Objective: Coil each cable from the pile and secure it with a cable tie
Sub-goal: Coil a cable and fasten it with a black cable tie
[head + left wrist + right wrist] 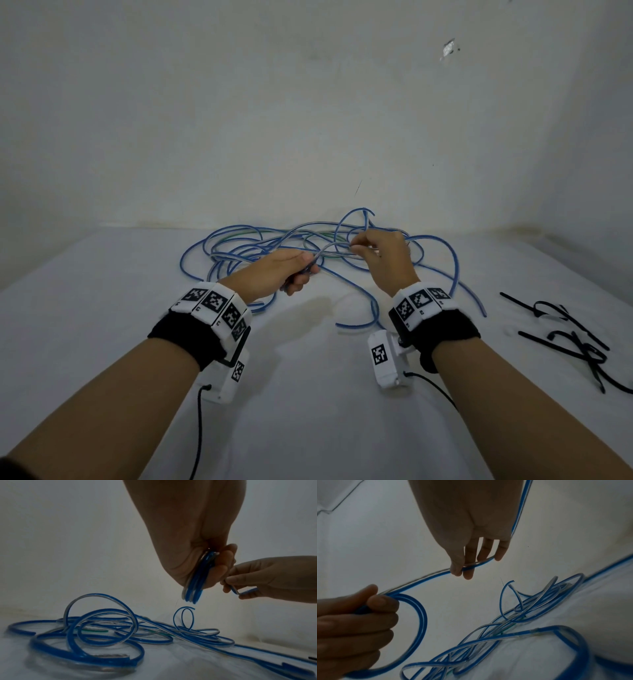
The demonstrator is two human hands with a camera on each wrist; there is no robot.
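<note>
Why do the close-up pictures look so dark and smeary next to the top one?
Head view: even, dim light, soft shadows under the left hand, edges bowed by the wide lens. Left wrist view: the hand is backlit against the pale wall, and the nearest cable pile loops blur. Right wrist view: the blue cable streaks, and the right hand is shadowed.

cable pile ahead, cable ties right, bare table left

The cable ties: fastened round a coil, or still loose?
Loose: the cable ties lie on the table, apart from the cables.
</note>
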